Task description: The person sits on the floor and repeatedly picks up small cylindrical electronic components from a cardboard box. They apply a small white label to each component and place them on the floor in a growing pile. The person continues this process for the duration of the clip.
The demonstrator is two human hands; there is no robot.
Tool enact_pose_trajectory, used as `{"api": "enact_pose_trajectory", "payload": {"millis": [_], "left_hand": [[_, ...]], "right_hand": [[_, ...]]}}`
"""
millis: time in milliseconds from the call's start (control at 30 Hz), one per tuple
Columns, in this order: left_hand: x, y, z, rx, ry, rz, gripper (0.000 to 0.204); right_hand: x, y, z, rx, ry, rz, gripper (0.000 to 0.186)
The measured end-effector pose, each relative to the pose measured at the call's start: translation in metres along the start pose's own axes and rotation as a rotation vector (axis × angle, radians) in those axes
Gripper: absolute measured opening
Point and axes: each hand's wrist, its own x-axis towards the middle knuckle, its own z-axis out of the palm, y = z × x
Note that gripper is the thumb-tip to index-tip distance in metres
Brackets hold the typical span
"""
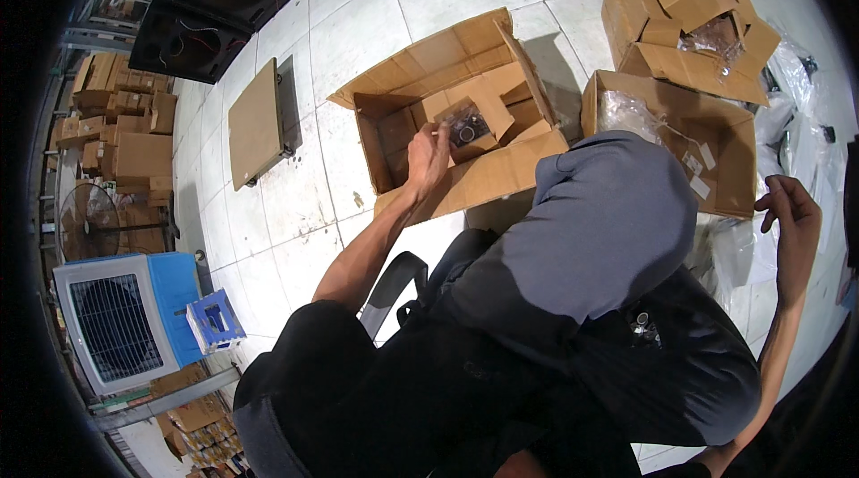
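My left hand (429,154) reaches over the near wall of an open cardboard box (483,185) on the floor. Inside it sits a smaller cardboard box (494,102) with its flaps up, holding a clear plastic bag (465,113) and dark round parts (467,131). The left fingers are bent together at that bag's edge; what they pinch is hidden. Off to the right, my right hand (792,214) hangs above clear plastic wrapping, its fingers loosely bent and apart, with nothing visible in them. Small shiny round parts (642,328) lie on dark cloth at my lap.
Right of the knee stands another open carton (734,152) with clear plastic inside, and behind it a torn carton (658,22). Plastic bags (783,120) lie along the right. A wheeled board (255,125), black cabinets (192,17) and a blue-grey air cooler (125,321) stand left.
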Motion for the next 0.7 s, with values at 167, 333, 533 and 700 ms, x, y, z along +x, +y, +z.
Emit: {"api": "enact_pose_trajectory", "payload": {"millis": [167, 333, 533, 700], "left_hand": [[0.006, 0.002, -0.001, 0.074, -0.219, 0.143, 0.040], [0.020, 0.008, 0.013, 0.614, -0.086, 0.365, 0.070], [0.049, 0.011, 0.021, 1.098, -0.331, 0.310, 0.086], [0.059, 0.016, 0.020, 0.827, -0.350, 0.268, 0.103]], "right_hand": [[0.000, -0.001, 0.001, -0.006, -0.002, 0.004, 0.023], [-0.001, -0.005, -0.002, 0.053, -0.003, -0.024, 0.022], [-0.001, -0.016, 0.003, 0.070, -0.014, -0.027, 0.021], [-0.007, -0.019, -0.003, 0.068, 0.023, -0.003, 0.019]]}}
